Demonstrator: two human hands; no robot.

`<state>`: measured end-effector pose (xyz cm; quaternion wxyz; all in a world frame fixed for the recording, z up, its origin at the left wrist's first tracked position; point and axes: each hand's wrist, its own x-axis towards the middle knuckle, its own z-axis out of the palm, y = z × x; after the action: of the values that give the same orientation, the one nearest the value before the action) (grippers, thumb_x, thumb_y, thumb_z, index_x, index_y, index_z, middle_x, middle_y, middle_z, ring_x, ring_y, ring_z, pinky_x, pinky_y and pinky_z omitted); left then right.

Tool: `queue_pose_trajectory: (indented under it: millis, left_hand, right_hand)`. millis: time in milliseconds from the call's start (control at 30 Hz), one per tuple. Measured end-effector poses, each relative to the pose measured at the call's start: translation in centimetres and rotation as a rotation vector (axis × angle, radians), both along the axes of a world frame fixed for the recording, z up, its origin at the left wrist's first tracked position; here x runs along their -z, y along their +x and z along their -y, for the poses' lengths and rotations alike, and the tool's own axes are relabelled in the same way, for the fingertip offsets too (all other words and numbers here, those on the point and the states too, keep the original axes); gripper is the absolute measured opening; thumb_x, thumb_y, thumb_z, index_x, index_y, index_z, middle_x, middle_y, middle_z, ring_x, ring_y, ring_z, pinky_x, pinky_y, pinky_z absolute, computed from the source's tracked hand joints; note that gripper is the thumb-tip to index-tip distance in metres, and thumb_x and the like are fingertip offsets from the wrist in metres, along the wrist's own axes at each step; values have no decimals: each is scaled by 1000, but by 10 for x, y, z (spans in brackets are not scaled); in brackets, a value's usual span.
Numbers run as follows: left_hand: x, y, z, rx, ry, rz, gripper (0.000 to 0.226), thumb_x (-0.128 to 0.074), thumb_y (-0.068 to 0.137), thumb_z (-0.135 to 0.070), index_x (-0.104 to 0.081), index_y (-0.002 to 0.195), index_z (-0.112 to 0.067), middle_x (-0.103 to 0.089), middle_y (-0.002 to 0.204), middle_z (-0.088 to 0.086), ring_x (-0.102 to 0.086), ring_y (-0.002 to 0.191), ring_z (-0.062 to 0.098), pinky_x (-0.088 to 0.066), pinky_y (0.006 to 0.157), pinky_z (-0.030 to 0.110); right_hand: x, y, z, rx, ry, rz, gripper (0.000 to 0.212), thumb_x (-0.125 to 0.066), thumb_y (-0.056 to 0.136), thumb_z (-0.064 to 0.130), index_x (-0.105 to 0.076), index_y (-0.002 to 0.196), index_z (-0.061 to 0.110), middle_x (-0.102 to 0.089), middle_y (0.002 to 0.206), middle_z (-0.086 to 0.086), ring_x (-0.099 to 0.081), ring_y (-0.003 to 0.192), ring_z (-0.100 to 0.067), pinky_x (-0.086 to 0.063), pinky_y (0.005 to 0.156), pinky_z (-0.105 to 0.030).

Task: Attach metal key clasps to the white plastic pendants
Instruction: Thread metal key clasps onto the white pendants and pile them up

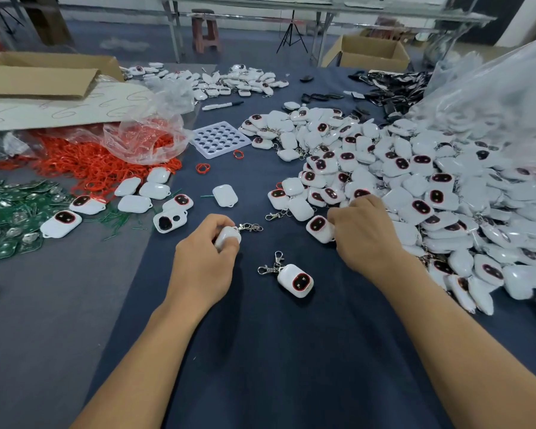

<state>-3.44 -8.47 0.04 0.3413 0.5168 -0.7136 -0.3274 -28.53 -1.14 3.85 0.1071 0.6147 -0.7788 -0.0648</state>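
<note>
The left hand (208, 247) gripped a pendant (228, 238) whose dangling clasp (250, 226) looked liable to snag and slip off, while whether the right hand (364, 232), at the pile (415, 168), held anything was unclear.

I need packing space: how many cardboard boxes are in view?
2: one box at the table's far left, one open box beyond its far edge, to the right. The plastic bag may hide more.
</note>
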Motion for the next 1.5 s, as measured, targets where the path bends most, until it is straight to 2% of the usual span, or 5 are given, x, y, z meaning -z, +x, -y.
queue_pose_trajectory:
  millis: [233, 433, 567, 867, 1500]
  left_hand:
    - [-1, 1, -1, 3, 0, -10, 12, -60, 95, -30, -59, 98, -41, -65, 93, -31, -60, 88, -5, -41, 62, 18]
    - [-2, 0, -2, -17, 33, -93, 14, -63, 92, -28, -63, 94, -41, -68, 91, -30, -62, 87, -6, -39, 64, 11]
    - [-5, 0, -4, -45, 28, -169, 15, -64, 89, -24, -64, 94, -39, -71, 86, -25, -64, 81, -3, -41, 60, 6]
    - [-5, 7, 2, -261, 104, -289, 23, -62, 78, -22, -65, 91, -40, -68, 80, -23, -58, 69, -1, -40, 62, 28]
    - [-10, -2, -4, 45, 258, -431, 20, -80, 67, -42, -81, 84, -32, -73, 75, 12, -65, 64, 28, -55, 45, 34]
  right_hand:
    - [-8, 23, -4, -23, -20, 343, 20, -60, 91, 8, -68, 88, 27, -62, 81, 5, -61, 83, -21, -35, 62, -29]
    - [-2, 47, -10, 239, -603, 1366, 24, -67, 90, 1, -73, 78, 21, -69, 65, 6, -60, 60, -8, -52, 62, -22]
    - [-3, 75, -6, 252, -580, 1981, 20, -66, 96, -3, -71, 84, 11, -72, 76, -5, -65, 65, -15, -57, 64, -24]
    - [11, 125, 4, 8, -197, 1187, 25, -68, 90, 16, -72, 72, 33, -70, 69, 25, -64, 61, 3, -43, 54, -8]
    - [17, 119, 17, 112, -514, 1785, 26, -73, 95, 8, -79, 73, 21, -72, 67, -5, -63, 58, -14, -47, 51, -24]
